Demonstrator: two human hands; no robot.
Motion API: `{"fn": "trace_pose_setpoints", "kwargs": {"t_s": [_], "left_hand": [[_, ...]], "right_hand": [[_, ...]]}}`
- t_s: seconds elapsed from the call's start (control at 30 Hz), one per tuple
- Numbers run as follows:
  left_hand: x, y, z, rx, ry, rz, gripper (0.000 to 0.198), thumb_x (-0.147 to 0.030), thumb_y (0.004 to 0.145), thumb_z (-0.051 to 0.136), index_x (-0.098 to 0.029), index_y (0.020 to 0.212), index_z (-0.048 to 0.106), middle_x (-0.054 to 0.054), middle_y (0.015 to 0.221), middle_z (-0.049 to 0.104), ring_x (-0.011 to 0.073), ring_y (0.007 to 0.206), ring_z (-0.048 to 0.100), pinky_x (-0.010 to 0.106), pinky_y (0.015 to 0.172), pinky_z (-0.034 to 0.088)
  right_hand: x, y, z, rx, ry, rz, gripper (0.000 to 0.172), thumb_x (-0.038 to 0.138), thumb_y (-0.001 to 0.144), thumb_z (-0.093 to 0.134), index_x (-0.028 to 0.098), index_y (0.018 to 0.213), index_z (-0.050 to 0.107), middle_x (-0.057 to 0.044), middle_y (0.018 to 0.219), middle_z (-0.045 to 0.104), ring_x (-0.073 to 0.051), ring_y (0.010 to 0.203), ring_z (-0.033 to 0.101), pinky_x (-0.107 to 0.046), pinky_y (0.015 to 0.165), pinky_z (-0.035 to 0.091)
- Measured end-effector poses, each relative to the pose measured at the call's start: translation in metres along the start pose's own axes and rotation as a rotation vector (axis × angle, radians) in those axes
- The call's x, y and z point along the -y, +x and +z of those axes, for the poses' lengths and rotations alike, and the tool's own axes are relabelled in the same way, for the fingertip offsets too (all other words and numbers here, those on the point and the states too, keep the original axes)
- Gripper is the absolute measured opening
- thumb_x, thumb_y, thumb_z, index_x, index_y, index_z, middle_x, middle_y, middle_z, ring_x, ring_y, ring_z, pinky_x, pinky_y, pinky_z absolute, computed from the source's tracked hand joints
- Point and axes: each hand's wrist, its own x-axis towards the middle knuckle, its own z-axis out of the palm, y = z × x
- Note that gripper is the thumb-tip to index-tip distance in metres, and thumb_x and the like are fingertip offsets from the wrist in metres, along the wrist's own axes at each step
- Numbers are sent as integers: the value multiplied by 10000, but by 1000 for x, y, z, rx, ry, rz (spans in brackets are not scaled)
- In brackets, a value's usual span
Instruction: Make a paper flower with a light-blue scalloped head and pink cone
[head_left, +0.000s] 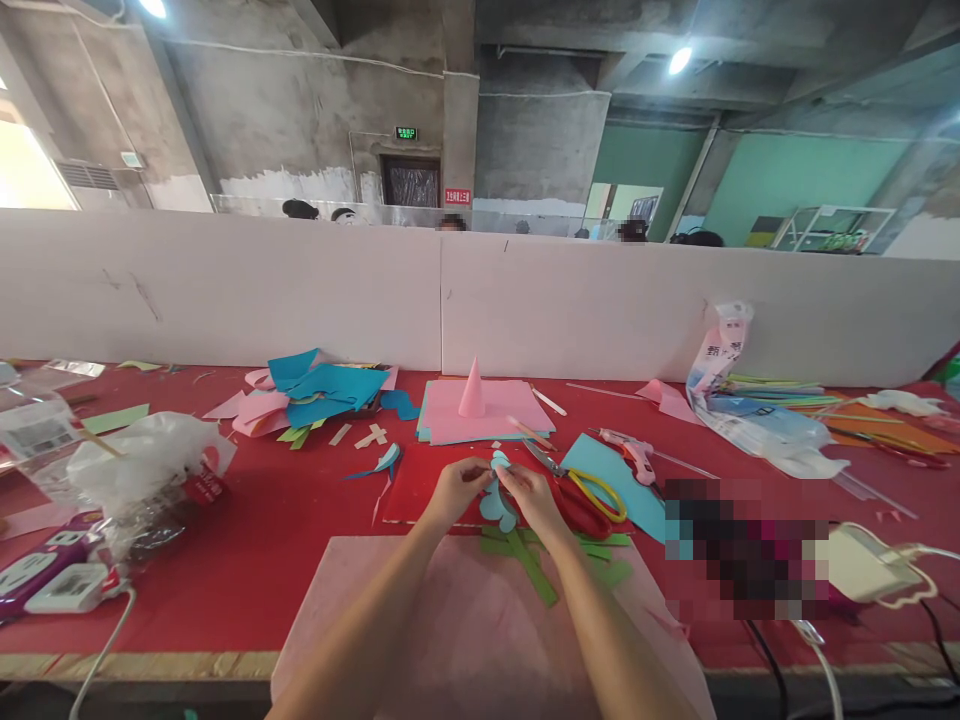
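Observation:
Between my hands is a light blue paper cutout (498, 508) with a scalloped, petal-like edge. My left hand (459, 492) pinches its upper part from the left. On the other side, my right hand (531, 500) grips it with fingers closed. Below them lie green paper strips (531, 568) on a pink sheet (360, 600). Scissors with yellow handles (600, 492) rest just right of my right hand. Beyond the hands, a pink paper cone (472, 390) stands upright on a stack of pink and blue sheets (517, 412).
Blue and pink paper scraps (330, 388) lie back left. A pink glue gun (634, 455) lies at right beside a blue sheet (600, 470). Plastic bags (150, 460) and a purple power strip (45, 570) sit left. A white partition (300, 295) runs along the back.

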Motion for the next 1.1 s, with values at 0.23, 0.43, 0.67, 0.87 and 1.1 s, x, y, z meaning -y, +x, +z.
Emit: {"fn": "trace_pose_setpoints", "kwargs": {"t_s": [0.23, 0.43, 0.67, 0.87, 1.1], "left_hand": [[1, 0, 0, -145, 102, 90, 323, -324, 646, 639, -166, 902, 522, 55, 907, 597, 140, 784, 565, 214, 593, 456], [7, 0, 3, 45, 40, 26, 323, -285, 653, 649, -149, 930, 556, 79, 941, 625, 169, 862, 586, 278, 747, 472], [6, 3, -4, -32, 64, -31, 192, -315, 657, 615, -148, 752, 596, 37, 731, 648, 148, 671, 595, 256, 648, 467], [2, 2, -5, -9, 12, -35, 232, -332, 665, 602, -138, 791, 587, 47, 763, 642, 145, 660, 588, 251, 614, 460], [3, 1, -1, 23, -140, -170, 293, -415, 651, 603, -139, 732, 551, 62, 709, 672, 155, 586, 615, 287, 599, 495]], "right_hand": [[-10, 5, -2, -143, 10, -17, 362, 501, 718, 535, 160, 685, 653, -12, 619, 590, -163, 645, 530, -253, 592, 434], [-18, 8, -4, -292, 74, 51, 420, 547, 684, 538, 161, 770, 679, -32, 693, 633, -193, 720, 557, -281, 646, 441], [-17, 8, -12, -384, 75, 39, 417, 544, 667, 569, 169, 824, 663, -57, 792, 657, -213, 813, 570, -276, 687, 444], [-23, 10, -13, -382, 196, 56, 352, 483, 679, 600, 146, 775, 633, -32, 660, 626, -174, 650, 568, -271, 599, 462], [-24, 11, -14, -380, 300, 111, 444, 491, 669, 602, 153, 956, 618, -64, 792, 657, -234, 750, 625, -288, 541, 491]]}}
